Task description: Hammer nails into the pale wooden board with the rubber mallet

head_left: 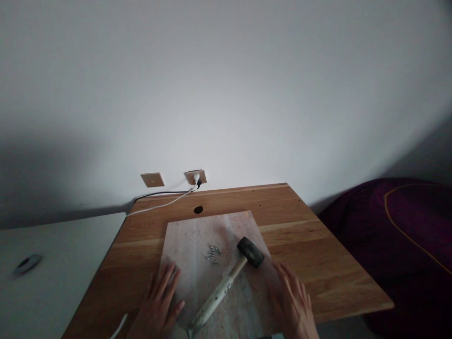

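Observation:
My left hand [158, 303] lies flat over the left edge of a pale wooden board [192, 278], fingers spread and holding nothing. At the board's right edge rests my right hand [294, 299], its fingers stretched out and nothing visible in it. Between the two hands a mallet [226, 285] lies diagonally on the board, its dark head toward the right and its worn, whitish handle toward me. A small pile of nails [213, 253] is left of the mallet head. A row of tiny marks or nails crosses the board's far part, too small to tell.
The board lies on a wooden table [318, 245] against a white wall. White and black cables [169, 202] run from a wall socket [195, 177] across the table's back. A white surface [70, 254] adjoins at left; a dark purple beanbag-like form [374, 226] stands right.

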### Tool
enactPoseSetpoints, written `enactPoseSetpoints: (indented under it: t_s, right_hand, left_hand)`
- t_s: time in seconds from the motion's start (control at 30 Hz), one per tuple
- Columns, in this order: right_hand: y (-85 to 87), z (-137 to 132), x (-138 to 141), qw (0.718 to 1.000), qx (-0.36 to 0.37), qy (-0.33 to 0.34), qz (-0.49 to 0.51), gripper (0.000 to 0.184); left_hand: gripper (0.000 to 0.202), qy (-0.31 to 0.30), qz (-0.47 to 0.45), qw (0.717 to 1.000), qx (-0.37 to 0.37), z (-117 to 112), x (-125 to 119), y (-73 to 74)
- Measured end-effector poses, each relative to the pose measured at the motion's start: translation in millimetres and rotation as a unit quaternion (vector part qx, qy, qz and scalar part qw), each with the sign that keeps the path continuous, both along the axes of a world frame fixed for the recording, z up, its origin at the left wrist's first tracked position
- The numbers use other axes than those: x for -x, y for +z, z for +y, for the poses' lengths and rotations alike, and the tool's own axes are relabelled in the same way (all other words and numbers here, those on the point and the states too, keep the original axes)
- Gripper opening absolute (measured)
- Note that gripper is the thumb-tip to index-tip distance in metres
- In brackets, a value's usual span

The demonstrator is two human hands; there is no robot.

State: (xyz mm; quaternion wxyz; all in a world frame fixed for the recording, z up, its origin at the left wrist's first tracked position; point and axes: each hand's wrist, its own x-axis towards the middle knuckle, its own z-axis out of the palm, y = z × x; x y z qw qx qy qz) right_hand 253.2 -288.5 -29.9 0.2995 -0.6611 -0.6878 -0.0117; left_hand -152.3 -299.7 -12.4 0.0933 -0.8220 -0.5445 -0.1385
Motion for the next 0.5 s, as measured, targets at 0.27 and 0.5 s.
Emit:
enactPoseSetpoints:
  t_s: [0.27, 0.5]
  right_hand:
    - [-21.9, 6.5, 16.2, 0.997, 0.009, 0.007, -0.071, 0.046]
    - [-24.2, 13.7, 54.9, 0.986, -0.039, 0.135, -0.095, 0.034]
  left_hand:
    - [0.053, 0.095, -0.021, 0.995, -0.007, -20.7, 2.8, -13.7]
    - [0.043, 0.135, -0.019, 0.990, -0.028, -31.1, 39.0, -13.3]
